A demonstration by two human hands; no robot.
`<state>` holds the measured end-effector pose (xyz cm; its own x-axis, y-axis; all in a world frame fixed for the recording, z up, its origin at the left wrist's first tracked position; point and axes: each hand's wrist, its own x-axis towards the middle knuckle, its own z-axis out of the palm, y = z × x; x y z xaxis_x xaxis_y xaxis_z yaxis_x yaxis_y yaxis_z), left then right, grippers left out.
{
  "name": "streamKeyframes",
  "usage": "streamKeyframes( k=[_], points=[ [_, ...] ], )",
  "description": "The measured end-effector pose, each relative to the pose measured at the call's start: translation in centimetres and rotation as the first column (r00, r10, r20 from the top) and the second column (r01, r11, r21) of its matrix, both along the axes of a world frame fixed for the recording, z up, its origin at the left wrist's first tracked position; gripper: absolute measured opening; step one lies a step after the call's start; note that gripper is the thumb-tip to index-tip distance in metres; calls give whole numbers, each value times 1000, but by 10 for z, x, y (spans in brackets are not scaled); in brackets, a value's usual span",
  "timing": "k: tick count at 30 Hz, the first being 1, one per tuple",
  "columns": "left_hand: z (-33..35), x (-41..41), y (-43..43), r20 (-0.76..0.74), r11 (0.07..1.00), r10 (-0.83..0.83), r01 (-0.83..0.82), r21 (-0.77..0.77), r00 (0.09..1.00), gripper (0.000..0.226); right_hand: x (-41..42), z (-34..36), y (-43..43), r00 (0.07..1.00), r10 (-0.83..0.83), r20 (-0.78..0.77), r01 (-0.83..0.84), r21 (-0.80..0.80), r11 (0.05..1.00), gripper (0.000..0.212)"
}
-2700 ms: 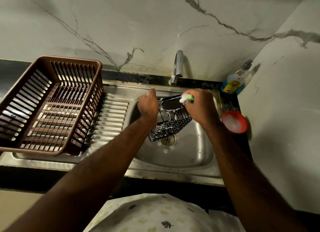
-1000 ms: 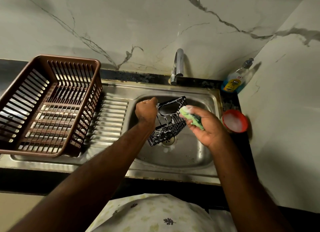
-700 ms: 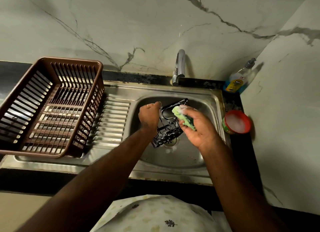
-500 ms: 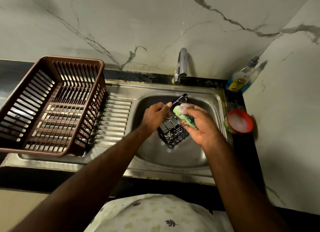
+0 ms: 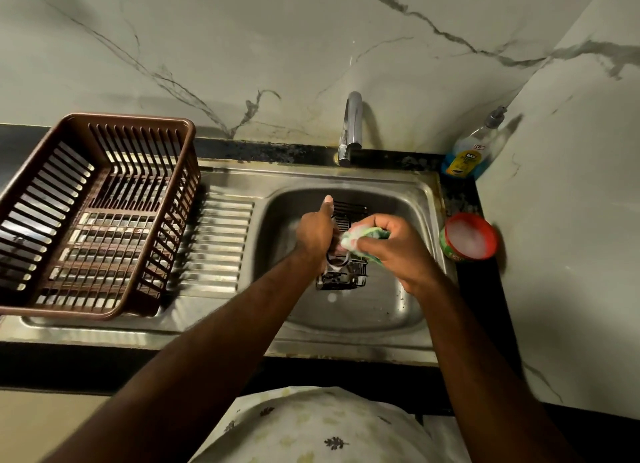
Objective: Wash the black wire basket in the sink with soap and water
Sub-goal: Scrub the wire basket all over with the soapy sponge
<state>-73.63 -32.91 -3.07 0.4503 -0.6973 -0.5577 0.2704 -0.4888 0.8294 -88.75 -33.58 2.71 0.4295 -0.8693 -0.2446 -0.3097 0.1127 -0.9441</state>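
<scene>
Left hand (image 5: 317, 234) grips the black wire basket (image 5: 343, 279) over the sink (image 5: 398, 310) bowl, fingers wrapped tight. Right hand (image 5: 394, 251) pinches a soapy green sponge (image 5: 363, 235) against the basket's right side.

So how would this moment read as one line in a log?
phase: scrubbing | left hand: grips black wire basket in sink | right hand: holds soapy green sponge against basket | tap: no flow visible
</scene>
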Motion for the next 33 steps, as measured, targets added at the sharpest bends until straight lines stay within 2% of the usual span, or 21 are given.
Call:
streamKeyframes(
  k=[6, 9, 13, 18, 24, 28, 30, 33],
  points=[
    [-6, 6, 16, -178, 979, -138, 107, -173, 974, 20, -22, -13, -1, 964, -265, -18, 262, -107, 959, 16],
    [-5, 8, 22, -266, 971, -176, 122, -208, 948, 8, -19, -17, -3, 954, -297, -43, 288, -147, 946, 18],
    [-11, 10, 25, -305, 960, -198, 122, -250, 931, 25, -12, -24, -3, 950, -296, -101, 256, -292, 922, 17],
    [-9, 9, 28, -307, 930, -237, 125, -344, 922, 33, 3, -29, -6, 933, -307, -187, 197, -450, 871, 25],
    [1, 4, 29, -329, 909, -268, 124, -398, 905, 20, 25, -33, -14, 909, -262, -324, 52, -536, 842, 32],
    [1, 3, 29, -338, 920, -261, 126, -372, 904, 15, 26, -33, -12, 885, -229, -406, -41, -557, 829, 39],
    [1, 2, 29, -300, 921, -247, 127, -367, 921, 3, 25, -33, -9, 879, -192, -437, -111, -577, 809, 39],
    [-1, 5, 28, -164, 938, -189, 128, -323, 968, 17, 25, -32, -5, 851, -158, -501, -200, -587, 784, 43]
  ],
)
